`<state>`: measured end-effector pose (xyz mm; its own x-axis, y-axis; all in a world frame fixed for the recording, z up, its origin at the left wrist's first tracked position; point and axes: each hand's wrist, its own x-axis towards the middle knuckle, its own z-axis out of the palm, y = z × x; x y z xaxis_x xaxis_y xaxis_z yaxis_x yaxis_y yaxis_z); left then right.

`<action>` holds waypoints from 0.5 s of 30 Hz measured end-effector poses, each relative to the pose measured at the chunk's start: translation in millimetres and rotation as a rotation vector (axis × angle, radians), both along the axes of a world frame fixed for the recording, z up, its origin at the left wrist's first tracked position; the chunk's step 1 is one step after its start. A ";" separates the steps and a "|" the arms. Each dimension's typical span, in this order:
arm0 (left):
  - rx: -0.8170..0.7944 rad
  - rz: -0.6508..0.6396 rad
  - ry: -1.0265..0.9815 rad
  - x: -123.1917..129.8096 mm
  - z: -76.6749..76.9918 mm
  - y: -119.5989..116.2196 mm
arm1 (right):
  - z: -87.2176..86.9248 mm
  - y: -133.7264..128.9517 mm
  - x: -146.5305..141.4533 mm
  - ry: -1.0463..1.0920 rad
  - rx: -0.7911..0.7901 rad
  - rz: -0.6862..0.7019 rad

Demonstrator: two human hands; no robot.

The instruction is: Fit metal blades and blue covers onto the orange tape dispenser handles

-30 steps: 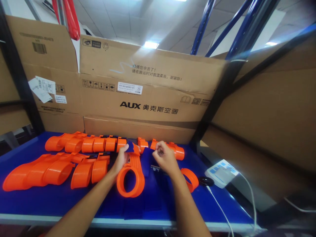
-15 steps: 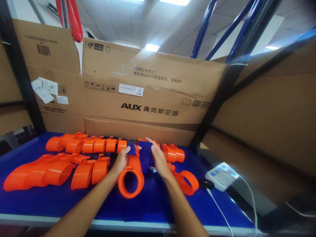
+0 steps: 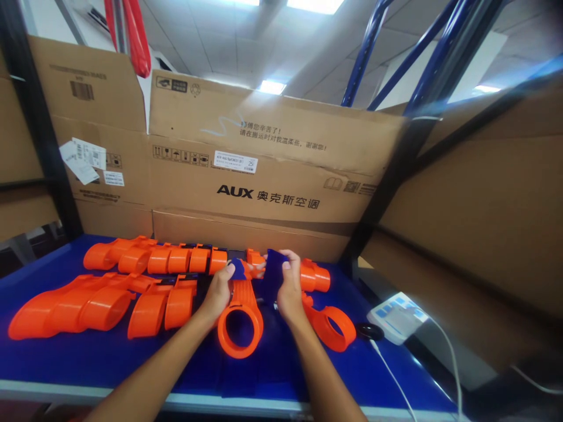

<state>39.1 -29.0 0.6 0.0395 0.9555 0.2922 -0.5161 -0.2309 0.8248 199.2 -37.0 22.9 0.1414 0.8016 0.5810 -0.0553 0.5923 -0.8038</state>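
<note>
Left grip point(image 3: 217, 290): nearly closed, thumb lying flat over a small blue flap point(image 3: 238, 269) at the top of an orange ring point(image 3: 244, 296); the other fingers are mostly hidden behind. The ring is at lower centre of the frame, its narrow neck up in the hand and its round opening below, facing the viewer.

Right grip point(image 3: 290, 293): thumb bent over the near face of a dark blue piece point(image 3: 275, 271), fingers behind it; opening only as wide as the material pinched. The piece stands roughly upright just right of the ring's neck. Fingertips show in the gap between neck and piece; cannot tell which hand they belong to.

Surroundings: blue tabletop point(image 3: 109, 363) across the lower frame. Front row point(image 3: 105, 308) of orange rings at lower left; back row point(image 3: 179, 259) behind it, near the cardboard point(image 3: 272, 138). Right of the right grip, a pair of rings point(image 3: 314, 276) farther back and a loose ring point(image 3: 345, 337) nearer, lying tilted. Beside the latter, a black object point(image 3: 370, 332), then a white device point(image 3: 397, 316) with a cable point(image 3: 453, 360), at lower right.
</note>
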 end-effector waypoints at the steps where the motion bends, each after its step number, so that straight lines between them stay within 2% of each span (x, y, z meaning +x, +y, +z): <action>1: 0.003 0.019 0.000 -1.1 0.5 -0.7 | -0.5 1.3 0.7 0.041 -0.005 0.017; 5: 0.002 0.060 -0.022 -3.2 2.6 -2.6 | -1.0 2.7 3.0 0.020 0.029 0.047; 11: 0.081 0.092 -0.054 -2.7 7.4 -5.3 | 2.2 -6.6 7.0 -0.249 0.236 -0.109; 15: 0.119 0.130 -0.001 -2.4 7.6 -7.4 | 7.0 -13.1 10.4 -0.400 0.288 -0.058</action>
<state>36.7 -36.4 8.2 -0.0823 0.9114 0.4033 -0.4766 -0.3913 0.7872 209.5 -50.1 29.9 -0.0979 0.5976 0.7958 0.2638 0.7866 -0.5583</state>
